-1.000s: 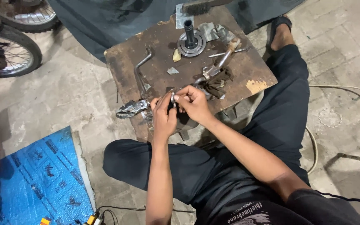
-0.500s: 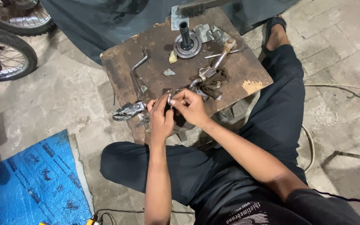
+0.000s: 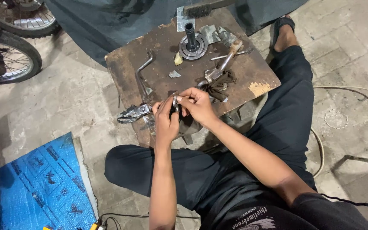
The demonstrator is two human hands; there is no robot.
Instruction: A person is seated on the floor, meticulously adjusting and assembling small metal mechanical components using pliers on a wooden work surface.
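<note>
Over the board's (image 3: 252,72) near edge, our left hand (image 3: 167,119) and right hand (image 3: 199,104) pinch a small metal part (image 3: 175,102) between their fingertips, a lever (image 3: 133,113) just left.

On the wooden board (image 3: 252,72) there are 2 hands (image 3: 167,121), both at its near edge and closed together around 1 small metal part (image 3: 175,102). Toward the board's far edge stands 1 round gear with a shaft (image 3: 191,42). Beside it lies 1 wire brush (image 3: 205,8) at the far edge. 1 bent lever (image 3: 140,74) lies on the board's left side, and 1 dark rag (image 3: 218,85) sits near its middle. Left of the board, 2 spoked wheels (image 3: 5,55) show, and 1 blue sheet (image 3: 35,187) lies on the floor.
</note>
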